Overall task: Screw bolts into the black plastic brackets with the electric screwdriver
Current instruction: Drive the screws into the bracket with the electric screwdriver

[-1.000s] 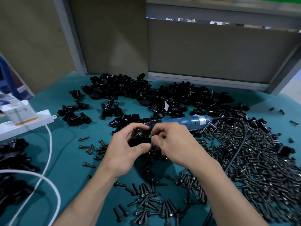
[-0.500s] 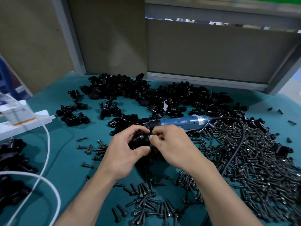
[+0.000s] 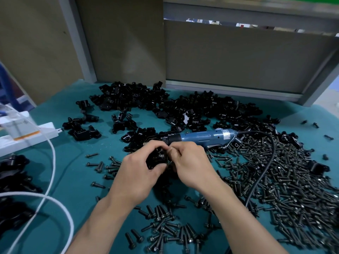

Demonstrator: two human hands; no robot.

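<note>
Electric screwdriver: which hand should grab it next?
Right, probably: the electric screwdriver lies just beyond the right hand, handle and cord on that side, while the left hand grips the bracket.

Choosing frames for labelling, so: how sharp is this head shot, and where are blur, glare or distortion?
Head view: left hand and right hand soft; the black bracket they grip is a dark blob; top edge motion-smeared; wide-angle tilts the frame posts; bolt pile glints.
</note>
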